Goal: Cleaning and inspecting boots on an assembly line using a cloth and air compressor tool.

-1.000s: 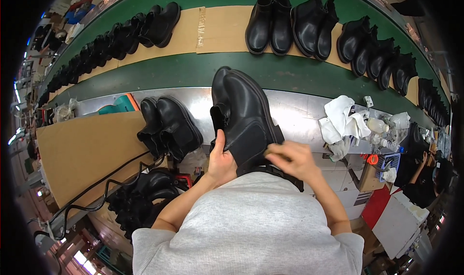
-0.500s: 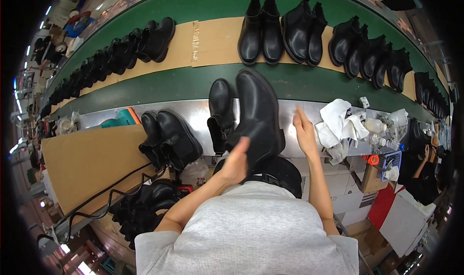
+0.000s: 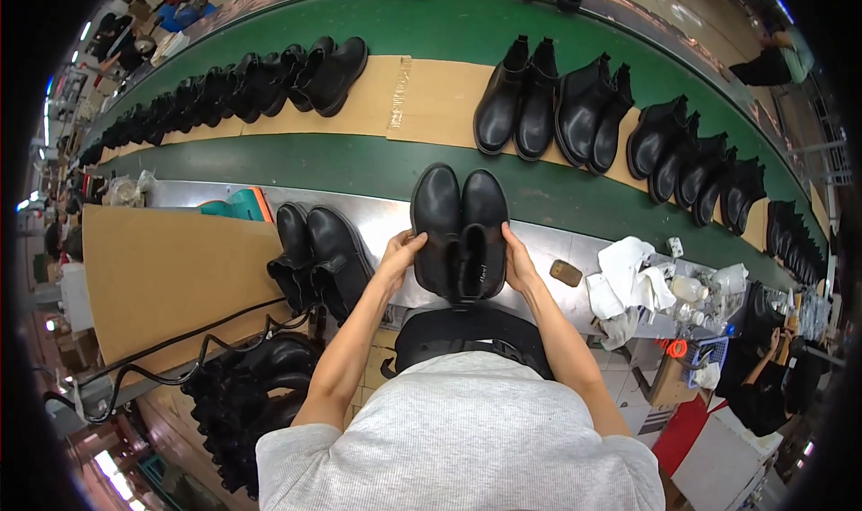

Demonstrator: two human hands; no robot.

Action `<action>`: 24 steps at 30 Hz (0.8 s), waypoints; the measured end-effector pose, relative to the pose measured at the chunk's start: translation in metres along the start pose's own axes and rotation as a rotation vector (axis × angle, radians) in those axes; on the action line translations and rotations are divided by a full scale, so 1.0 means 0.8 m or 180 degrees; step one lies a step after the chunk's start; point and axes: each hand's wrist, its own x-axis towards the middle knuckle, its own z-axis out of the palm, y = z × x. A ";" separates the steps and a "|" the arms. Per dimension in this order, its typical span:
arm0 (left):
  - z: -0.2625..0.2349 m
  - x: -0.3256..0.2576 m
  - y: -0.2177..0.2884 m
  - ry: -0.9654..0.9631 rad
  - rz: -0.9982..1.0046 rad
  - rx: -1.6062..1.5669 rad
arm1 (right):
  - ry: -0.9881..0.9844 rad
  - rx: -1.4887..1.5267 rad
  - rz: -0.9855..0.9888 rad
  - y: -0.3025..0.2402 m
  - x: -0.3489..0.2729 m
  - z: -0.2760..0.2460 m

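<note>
A pair of black ankle boots stands side by side in front of me, toes pointing away. My left hand (image 3: 401, 256) grips the outer side of the left boot (image 3: 437, 210), thumb toward its upper. Against the outer side of the right boot (image 3: 486, 206), my right hand (image 3: 516, 258) closes in the same way, its fingers partly hidden. The boots sit over the metal ledge (image 3: 395, 207) at the near edge of the bench. Another pair of black boots (image 3: 328, 251) rests to the left of my left hand.
Rows of black boots (image 3: 588, 107) stand on cardboard along the green conveyor (image 3: 296, 156). White cloths (image 3: 624, 277), clear bottles (image 3: 690, 288) and a small brown block (image 3: 566, 272) lie on the right. A cardboard sheet (image 3: 180, 286) and black coiled cable are at left. A person works at far right.
The boot that was raised is now down beside its mate. My right hand has moved in from the side to the right boot. The view has shifted, and the brown block now shows.
</note>
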 end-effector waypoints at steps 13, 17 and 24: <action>0.043 -0.024 0.109 -0.1078 -0.0452 -0.1841 | -0.0548 0.1338 -0.0280 -0.082 -0.049 0.030; 0.086 -0.031 0.119 -0.0558 -0.0338 -0.2127 | -0.0054 0.1099 -0.0266 -0.117 -0.053 0.043; 0.104 -0.039 0.131 -0.0530 -0.0326 -0.2152 | -0.0006 0.1409 -0.0290 -0.117 -0.056 0.038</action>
